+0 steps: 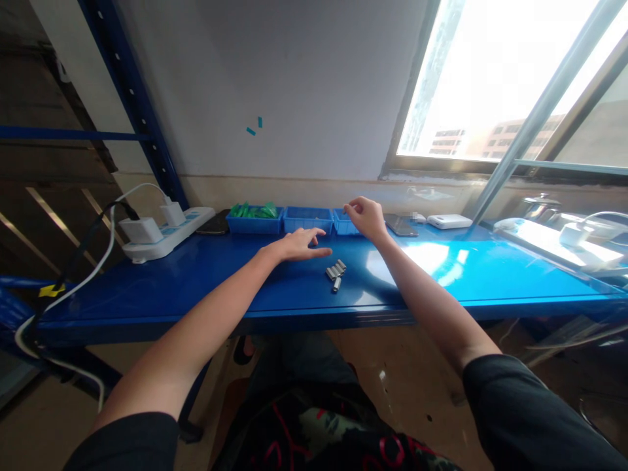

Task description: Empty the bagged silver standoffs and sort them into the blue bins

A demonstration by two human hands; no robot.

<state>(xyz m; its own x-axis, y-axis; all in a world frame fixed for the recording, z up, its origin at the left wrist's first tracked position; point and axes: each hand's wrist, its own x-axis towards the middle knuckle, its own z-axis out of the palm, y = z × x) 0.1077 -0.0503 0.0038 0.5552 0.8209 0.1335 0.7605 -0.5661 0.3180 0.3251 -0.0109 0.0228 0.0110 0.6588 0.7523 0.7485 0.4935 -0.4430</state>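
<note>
My left hand (300, 244) lies flat on the blue metal table (196, 288) with its fingers stretched out, just in front of the middle blue tray (307, 220). It holds nothing. My right hand (366, 216) hovers over the right blue tray (344, 224) with fingers curled in a pinch; what they hold, if anything, is too small to see. A small cluster of several silver metal cylinders (335, 271) lies on the table between my forearms. The left blue tray (254, 219) contains green pieces.
A white power strip (164, 237) with plugged chargers and cables sits at the left. A dark phone (214, 224) lies beside the trays, another phone (401, 225) and a white box (449, 221) at the right. A window and a metal kettle (540, 207) are at far right.
</note>
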